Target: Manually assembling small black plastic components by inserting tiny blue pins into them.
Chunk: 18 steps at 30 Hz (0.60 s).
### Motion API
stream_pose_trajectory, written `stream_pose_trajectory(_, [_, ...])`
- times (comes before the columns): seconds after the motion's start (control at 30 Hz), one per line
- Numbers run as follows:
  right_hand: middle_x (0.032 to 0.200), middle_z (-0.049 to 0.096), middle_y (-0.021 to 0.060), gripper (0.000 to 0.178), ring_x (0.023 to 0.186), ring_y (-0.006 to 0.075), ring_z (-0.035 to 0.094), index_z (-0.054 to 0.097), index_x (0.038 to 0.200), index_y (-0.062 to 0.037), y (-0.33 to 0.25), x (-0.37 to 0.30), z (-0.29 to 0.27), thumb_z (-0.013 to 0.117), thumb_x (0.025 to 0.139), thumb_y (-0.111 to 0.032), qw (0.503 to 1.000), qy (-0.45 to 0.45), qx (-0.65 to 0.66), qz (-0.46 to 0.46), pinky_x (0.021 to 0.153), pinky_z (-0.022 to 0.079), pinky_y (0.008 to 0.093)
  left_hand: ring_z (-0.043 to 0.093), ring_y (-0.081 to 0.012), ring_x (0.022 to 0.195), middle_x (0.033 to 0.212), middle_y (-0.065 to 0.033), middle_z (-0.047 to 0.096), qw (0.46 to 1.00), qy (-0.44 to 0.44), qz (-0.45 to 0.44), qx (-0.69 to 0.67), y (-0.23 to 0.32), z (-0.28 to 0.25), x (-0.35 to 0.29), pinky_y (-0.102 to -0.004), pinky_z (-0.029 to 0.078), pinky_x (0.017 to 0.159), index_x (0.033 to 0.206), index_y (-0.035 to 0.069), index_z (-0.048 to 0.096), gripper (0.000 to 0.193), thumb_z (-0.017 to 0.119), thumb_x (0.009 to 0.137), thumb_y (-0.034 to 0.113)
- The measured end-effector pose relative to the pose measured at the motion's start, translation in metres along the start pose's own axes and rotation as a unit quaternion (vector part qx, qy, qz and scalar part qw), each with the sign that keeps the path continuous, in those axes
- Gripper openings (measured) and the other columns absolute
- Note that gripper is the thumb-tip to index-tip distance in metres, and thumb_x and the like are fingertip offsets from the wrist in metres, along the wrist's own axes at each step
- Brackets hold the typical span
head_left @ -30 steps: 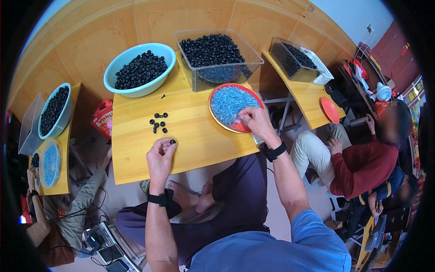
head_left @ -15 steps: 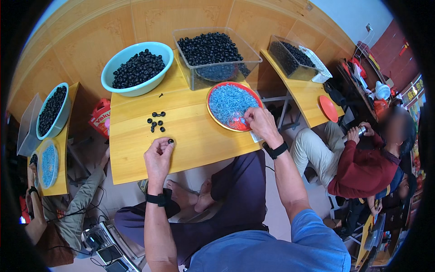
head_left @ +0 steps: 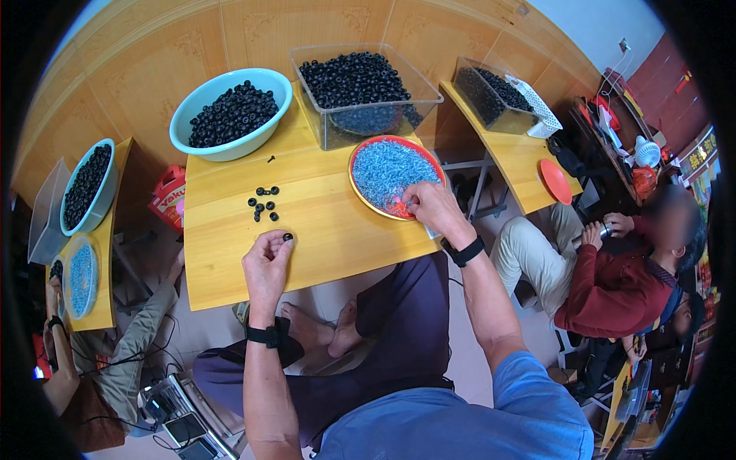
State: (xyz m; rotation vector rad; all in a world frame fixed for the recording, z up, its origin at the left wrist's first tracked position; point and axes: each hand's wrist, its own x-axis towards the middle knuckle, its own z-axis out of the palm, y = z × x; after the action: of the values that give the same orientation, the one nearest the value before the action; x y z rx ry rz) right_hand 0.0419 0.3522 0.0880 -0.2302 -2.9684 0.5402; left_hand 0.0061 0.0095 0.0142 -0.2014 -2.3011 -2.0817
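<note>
"Two bare hands are at work on this bench (head_left: 330, 234). What's in the left hand (head_left: 266, 264)?"

"One round black piece (head_left: 287, 237), pinched at the fingertips, just inside the near edge, toward the near-left corner."

"And the right hand (head_left: 437, 211)?"

"Its fingers are bunched over the plate (head_left: 397, 207) by the right edge, among the blue pieces (head_left: 391, 165). Whether they grip one, I cannot tell."

"How would you do that well?"

"I'd pinch lightly where the heap thins and the red bottom shows, so that one piece comes away alone. I'd hold the black one steady, its face clear of the thumb."

"Slippery, would you say?"

"Probably; it's glossy, likely plastic. The loose black pieces (head_left: 259, 205), grouped toward the left edge, look like squat rings, some with a visible hole."

"The blue stuff?"

"Tiny slivers, faintly glinting, matted together. The plate is round, yellow-rimmed and smooth. Toward the far edge, the basin (head_left: 180, 126) is turquoise and the tub (head_left: 331, 134) clear, both heaped with black pieces."
</note>
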Motion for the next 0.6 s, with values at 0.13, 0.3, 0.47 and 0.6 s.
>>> stream_pose_trajectory(0.13, [0.098,0.072,0.0204,0.015,0.094,0.037,0.07,0.074,0.087,-0.0047,0.001,0.005,0.006,0.062,0.079,-0.003,0.999,-0.024,-0.025,-0.03,0.082,0.053,0.0478,0.064,-0.0076,0.078,0.088,-0.0044,0.072,1.0,0.003,0.007,-0.012,-0.005,0.0,0.001,-0.0224,0.053,0.075,0.107,-0.005,0.07,0.018,0.074,0.091,0.002])
stream_pose_trajectory(0.3, [0.097,0.072,0.0205,0.012,0.092,0.0371,0.069,0.071,0.084,-0.0025,-0.007,0.006,0.006,0.06,0.081,-0.004,0.997,-0.035,-0.059,-0.043,0.081,0.053,0.0476,0.064,-0.0075,0.078,0.089,-0.0046,0.072,1.0,0.003,0.003,-0.005,-0.002,0.0,0.0,-0.0225,0.053,0.075,0.107,-0.005,0.07,0.018,0.074,0.091,0.002])
stream_pose_trajectory(0.47, [0.091,0.07,0.0193,0.013,0.088,0.0369,0.068,0.071,0.088,-0.0003,-0.015,0.002,-0.004,0.059,0.085,-0.005,0.999,0.03,0.01,-0.021,0.08,0.053,0.0461,0.064,-0.0075,0.078,0.089,-0.0051,0.073,1.0,0.004,0.006,0.006,-0.001,0.0,0.0,-0.0229,0.053,0.076,0.107,-0.005,0.07,0.018,0.074,0.091,0.002])
stream_pose_trajectory(0.6, [0.09,0.071,0.0188,0.013,0.085,0.0354,0.069,0.071,0.092,0.0006,-0.02,0.0,-0.002,0.06,0.088,-0.005,0.988,0.106,0.088,-0.071,0.08,0.054,0.045,0.064,-0.0075,0.078,0.089,-0.0051,0.073,1.0,0.002,0.004,0.0,0.001,0.001,0.0,-0.0229,0.053,0.075,0.107,-0.005,0.07,0.018,0.074,0.091,0.002])
